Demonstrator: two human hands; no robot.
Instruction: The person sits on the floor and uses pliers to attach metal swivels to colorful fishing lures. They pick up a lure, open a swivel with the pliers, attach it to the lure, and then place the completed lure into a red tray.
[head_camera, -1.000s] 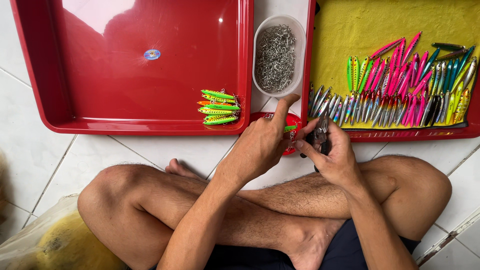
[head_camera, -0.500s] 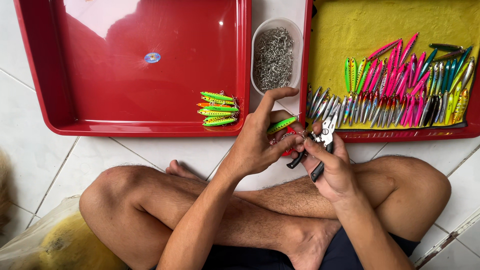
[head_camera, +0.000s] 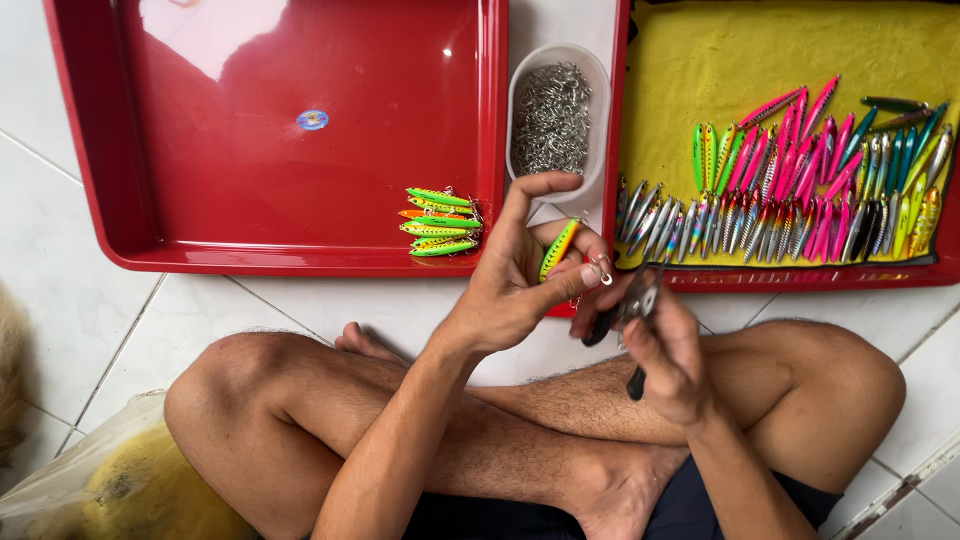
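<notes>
Left hand (head_camera: 510, 290) pinched a green-yellow lure (head_camera: 558, 249) by its body, just above the floor between two trays. Right hand (head_camera: 665, 350) was closed around pliers (head_camera: 630, 315) at the lure's ring end. Lure judged light, rigid, slick; hold mid-body.

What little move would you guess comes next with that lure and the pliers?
Probably bringing the pliers up to the ring at the lure end. The left hand pinches the lure there, and the right hand holds the pliers just beside it.
</notes>
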